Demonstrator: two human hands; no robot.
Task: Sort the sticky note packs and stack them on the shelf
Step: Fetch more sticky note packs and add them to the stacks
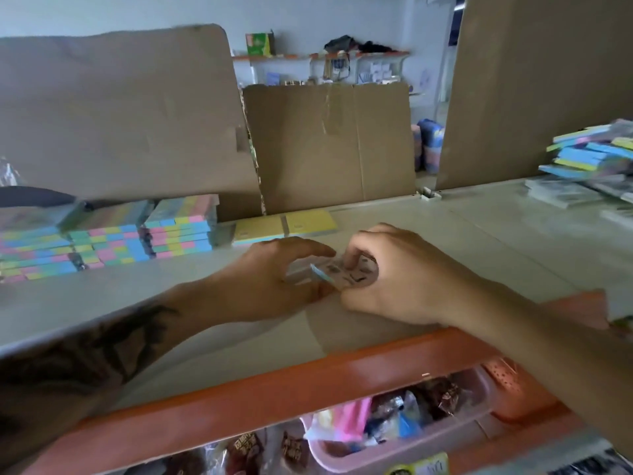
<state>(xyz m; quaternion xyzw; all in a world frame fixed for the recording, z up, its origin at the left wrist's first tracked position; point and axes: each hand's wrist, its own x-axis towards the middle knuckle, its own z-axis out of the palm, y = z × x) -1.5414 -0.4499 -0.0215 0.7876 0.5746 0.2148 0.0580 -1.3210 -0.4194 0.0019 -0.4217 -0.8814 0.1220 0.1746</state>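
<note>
Both hands meet at the middle of a pale shelf (445,228), grasping one small wrapped pack (337,274) between them. The left hand (274,279) cups the pack's left end, its fingers curled over the top. The right hand (400,272) pinches the right end, thumb and bent fingers pressing on a printed label; the writing is too blurred to read. The pack lies just above the shelf, near its orange front edge (274,389).

Behind the hands, two yellow pads (284,226) lie flat side by side. To the left stand three stacks (113,238) of pastel packs. A looser pile (596,152) sits far right. Cardboard sheets (329,142) stand along the back. Below, a pink basket (394,440) holds wrapped goods.
</note>
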